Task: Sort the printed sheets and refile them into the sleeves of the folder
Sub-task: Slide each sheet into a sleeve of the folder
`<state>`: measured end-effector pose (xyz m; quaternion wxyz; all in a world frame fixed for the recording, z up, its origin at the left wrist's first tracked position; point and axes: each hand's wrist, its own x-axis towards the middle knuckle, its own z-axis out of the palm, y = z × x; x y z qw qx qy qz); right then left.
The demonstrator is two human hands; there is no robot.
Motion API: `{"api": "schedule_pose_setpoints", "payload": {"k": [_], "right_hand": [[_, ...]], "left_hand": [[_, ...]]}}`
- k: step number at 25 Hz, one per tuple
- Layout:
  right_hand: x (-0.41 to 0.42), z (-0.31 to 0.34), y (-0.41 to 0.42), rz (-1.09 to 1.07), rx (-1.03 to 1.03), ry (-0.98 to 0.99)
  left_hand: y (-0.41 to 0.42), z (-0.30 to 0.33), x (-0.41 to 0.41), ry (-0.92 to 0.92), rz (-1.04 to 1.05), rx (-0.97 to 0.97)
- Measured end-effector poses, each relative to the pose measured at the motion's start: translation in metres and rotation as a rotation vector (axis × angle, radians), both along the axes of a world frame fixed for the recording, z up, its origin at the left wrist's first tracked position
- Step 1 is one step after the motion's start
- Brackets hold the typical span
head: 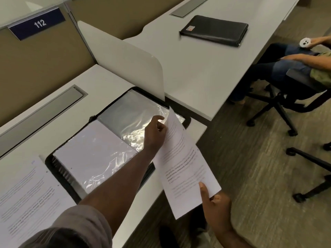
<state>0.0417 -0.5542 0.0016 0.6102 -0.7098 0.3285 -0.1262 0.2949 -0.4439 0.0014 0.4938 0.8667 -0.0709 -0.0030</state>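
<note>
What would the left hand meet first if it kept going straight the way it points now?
Probably the clear sleeve on the right side of the open folder. The left hand reaches up and away over it, fingertips at its far edge beside the sheet. Depth is unclear; beyond that stands the white divider.

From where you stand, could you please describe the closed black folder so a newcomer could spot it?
Look past the white divider panel to the far desk. The closed black folder lies flat there, alone. Unlike the open folder with shiny sleeves, it is zipped shut with a small sticker at one corner.
</note>
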Motion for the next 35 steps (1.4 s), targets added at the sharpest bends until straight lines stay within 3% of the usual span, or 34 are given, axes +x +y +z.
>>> {"api": "schedule_pose_setpoints", "payload": {"k": [7,12,15,18,23,28,32,35], "right_hand": [[0.018,-0.018,-0.019,0.121,0.177,0.092],[0.033,-0.005,-0.077,0.38,0.682,-0.129],[0.069,0.01,-0.114,0.463,0.816,0.014],[0.121,0.009,-0.109,0.613,0.482,0.216],[0.217,0.004,-0.065,0.675,-0.148,0.096],[0.243,0.014,-0.046,0.767,-0.794,0.154],[0.248,0.016,-0.033,0.845,-0.912,0.211],[0.259,0.015,-0.029,0.761,-0.772,0.204]], "left_hand": [[-0.006,-0.013,-0.003,0.088,0.042,-0.038],[-0.007,-0.028,-0.002,0.22,0.107,-0.068],[-0.006,-0.034,0.0,0.191,0.106,-0.018],[-0.01,-0.037,0.0,0.167,0.136,0.017],[-0.027,-0.023,0.007,0.128,0.251,0.025],[-0.029,-0.015,0.011,-0.003,0.302,0.103],[-0.034,-0.01,0.001,-0.104,0.36,0.073],[-0.037,-0.013,-0.006,-0.164,0.298,0.127]]}}
